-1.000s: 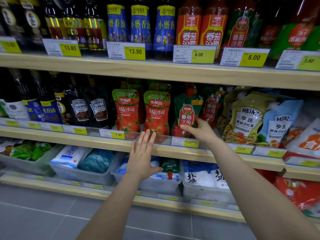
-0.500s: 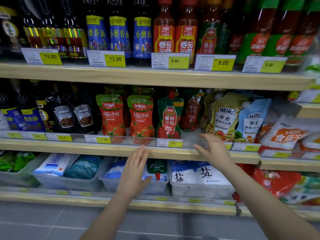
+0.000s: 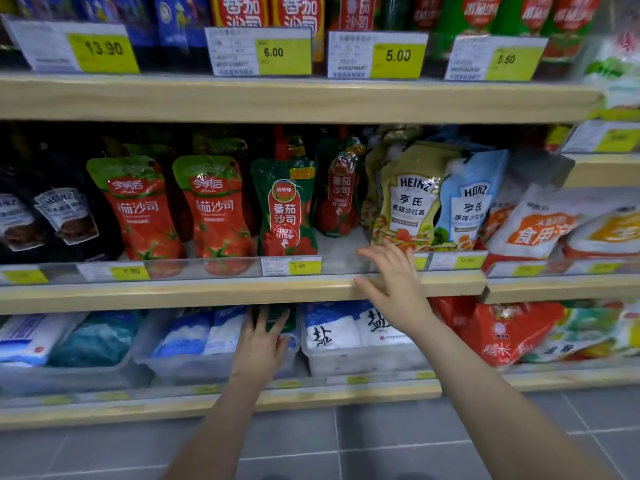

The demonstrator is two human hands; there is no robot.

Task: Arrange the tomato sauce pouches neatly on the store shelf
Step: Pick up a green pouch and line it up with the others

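On the middle shelf (image 3: 214,292) stand two red tomato sauce pouches with green tops (image 3: 145,209) (image 3: 216,209). Right of them a green-and-red ketchup pouch (image 3: 285,206) stands at the front, and a similar pouch (image 3: 337,192) sits further back. My right hand (image 3: 391,275) is spread open over the shelf's front rail, in front of the gap beside the Heinz pouches, holding nothing. My left hand (image 3: 261,341) reaches into a clear bin on the lower shelf, fingers straight against a green ketchup pouch (image 3: 277,315) lying there, mostly hidden by the shelf edge.
Yellow and blue Heinz salad dressing pouches (image 3: 410,199) lean right of the ketchup. Dark Heinz bottles (image 3: 65,216) stand at the left. Clear bins (image 3: 346,362) with salt bags fill the lower shelf. Bottles and price tags (image 3: 259,51) line the top shelf. Grey floor tiles lie below.
My left hand dropped from the middle shelf rail to the lower bin and touches the green pouch. My right hand left the green pouch and moved right to the rail. The camera came closer.
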